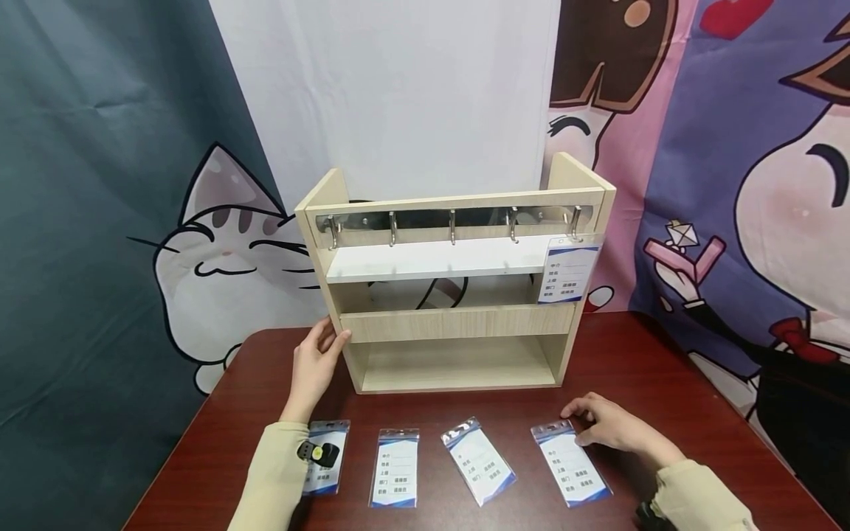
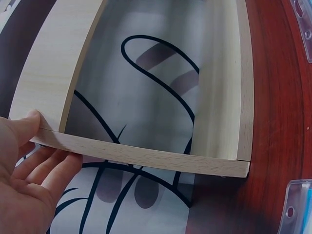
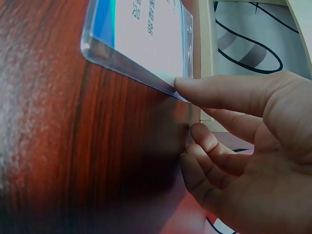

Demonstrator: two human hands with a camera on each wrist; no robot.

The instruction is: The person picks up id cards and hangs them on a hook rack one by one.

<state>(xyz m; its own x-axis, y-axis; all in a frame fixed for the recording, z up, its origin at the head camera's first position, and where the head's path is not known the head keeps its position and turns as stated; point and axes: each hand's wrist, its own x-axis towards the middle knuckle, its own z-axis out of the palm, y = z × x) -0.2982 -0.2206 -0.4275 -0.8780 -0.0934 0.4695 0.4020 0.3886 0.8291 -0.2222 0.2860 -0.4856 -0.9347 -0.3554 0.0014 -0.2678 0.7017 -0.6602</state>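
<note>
My left hand [image 1: 314, 369] grips the left side panel of a light wooden shelf [image 1: 458, 324]. In the left wrist view the thumb lies on the front of the panel [image 2: 122, 151] and the other fingers go behind it. At the table's right, my right hand [image 1: 614, 425] pinches the upper right corner of a clear-sleeved ID badge [image 1: 571, 466], which lies on the table. The right wrist view has the thumb on the badge's [image 3: 146, 36] edge, the index finger partly hidden behind it. Another ID badge [image 1: 569, 271] hangs from the shelf's rightmost hook [image 1: 575, 220].
More ID badges lie in a row on the dark red table [image 1: 412, 402]: one tilted [image 1: 478, 461], one straight [image 1: 395, 468], and one [image 1: 324, 472] partly covered by the left wrist. Several metal hooks [image 1: 453, 227] line the shelf's upper rail. Printed cloth [image 1: 432, 96] hangs behind.
</note>
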